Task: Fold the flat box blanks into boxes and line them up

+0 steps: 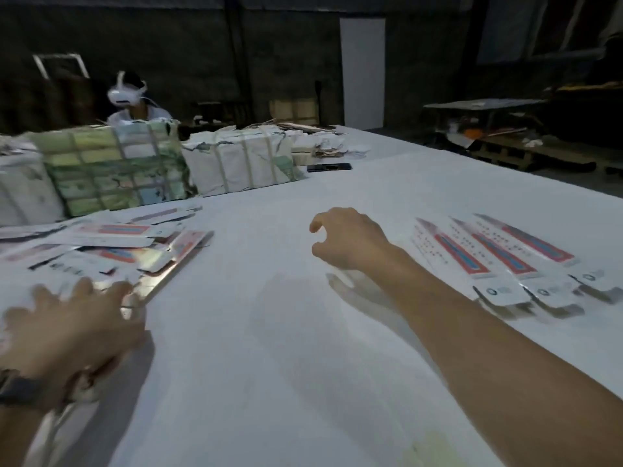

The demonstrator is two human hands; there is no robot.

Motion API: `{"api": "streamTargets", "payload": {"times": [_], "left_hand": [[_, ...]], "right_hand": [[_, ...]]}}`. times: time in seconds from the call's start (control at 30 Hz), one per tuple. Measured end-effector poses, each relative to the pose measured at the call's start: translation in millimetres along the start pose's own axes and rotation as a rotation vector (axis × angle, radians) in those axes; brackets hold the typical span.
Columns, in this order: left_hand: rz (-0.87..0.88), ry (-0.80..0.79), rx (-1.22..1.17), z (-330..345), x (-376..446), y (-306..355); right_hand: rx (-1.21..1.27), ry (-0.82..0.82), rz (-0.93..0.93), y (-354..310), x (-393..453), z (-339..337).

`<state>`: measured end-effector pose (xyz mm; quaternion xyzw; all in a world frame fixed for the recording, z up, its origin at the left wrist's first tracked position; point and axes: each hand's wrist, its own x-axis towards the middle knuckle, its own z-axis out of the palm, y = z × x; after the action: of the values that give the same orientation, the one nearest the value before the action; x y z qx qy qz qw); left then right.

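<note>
The person's left hand (72, 320) lies at the near edge of a loose pile of flat box blanks (111, 244) on the left of the white table (269, 332). Its fingers are spread over the blanks; the picture is smeared there, so I cannot tell whether they grip a blank or only rest on it. A dark watch band (17, 387) sits on that wrist.

The right hand (349, 239) hangs over the bare middle of the table, its fingers loosely curled and holding nothing, well apart from both the pile and the finished work.

To the right, three folded boxes (499, 261) lie side by side in a slanted row, long and narrow, white with a red and blue stripe on top, each touching or just beside its neighbour.

Behind the pile stand strapped bundles (111, 166) of paper stock, and a dark phone (328, 167) lies flat beyond them. At the far side another person (135, 102) sits wearing a white headset.
</note>
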<state>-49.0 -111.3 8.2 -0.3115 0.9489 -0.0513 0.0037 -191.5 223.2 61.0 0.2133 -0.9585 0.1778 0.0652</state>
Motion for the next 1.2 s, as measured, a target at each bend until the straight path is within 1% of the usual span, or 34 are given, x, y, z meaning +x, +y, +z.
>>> {"api": "streamTargets", "payload": {"times": [0.03, 0.07, 0.13, 0.2, 0.27, 0.37, 0.4, 0.47, 0.57, 0.7, 0.77, 0.9, 0.93, 1.0, 1.1, 1.2], "left_hand": [[-0.016, -0.004, 0.048, -12, -17, 1], [-0.021, 0.010, 0.041, -28, -30, 6], [-0.015, 0.003, 0.058, -37, -36, 7], [-0.054, -0.038, 0.058, -44, -35, 5], [-0.079, -0.125, 0.037, -46, -39, 7], [-0.011, -0.075, 0.044, -42, -44, 15], [0.005, -0.060, 0.062, -40, -44, 19], [0.002, -0.078, 0.087, -35, -45, 25], [-0.014, -0.103, 0.064, -31, -45, 26], [0.123, -0.027, 0.091, -31, -53, 27], [0.165, -0.064, 0.116, -32, -56, 28], [0.178, -0.224, 0.123, -41, -53, 24], [0.184, -0.229, 0.128, -42, -52, 24], [0.205, -0.193, 0.140, -40, -52, 28], [0.242, -0.184, 0.085, -37, -51, 33], [0.284, -0.135, 0.065, -40, -48, 32]], "right_hand": [[0.013, -0.016, -0.054, -11, -3, 3], [0.024, -0.030, -0.108, -22, -7, 6], [0.041, -0.040, -0.201, -35, -13, 13], [0.042, -0.029, -0.268, -43, -17, 18], [0.037, -0.029, -0.308, -48, -20, 23], [0.012, -0.037, -0.343, -51, -22, 31], [0.003, -0.038, -0.352, -51, -23, 33], [-0.001, -0.040, -0.360, -52, -24, 35], [0.001, -0.049, -0.366, -54, -26, 37], [0.017, -0.028, -0.370, -57, -29, 37], [0.020, -0.028, -0.376, -60, -31, 36], [0.024, -0.038, -0.387, -63, -33, 35], [0.024, -0.037, -0.387, -63, -34, 35], [0.026, -0.035, -0.386, -63, -34, 35], [0.033, -0.036, -0.387, -64, -35, 35], [0.042, -0.030, -0.391, -64, -35, 35]]}}
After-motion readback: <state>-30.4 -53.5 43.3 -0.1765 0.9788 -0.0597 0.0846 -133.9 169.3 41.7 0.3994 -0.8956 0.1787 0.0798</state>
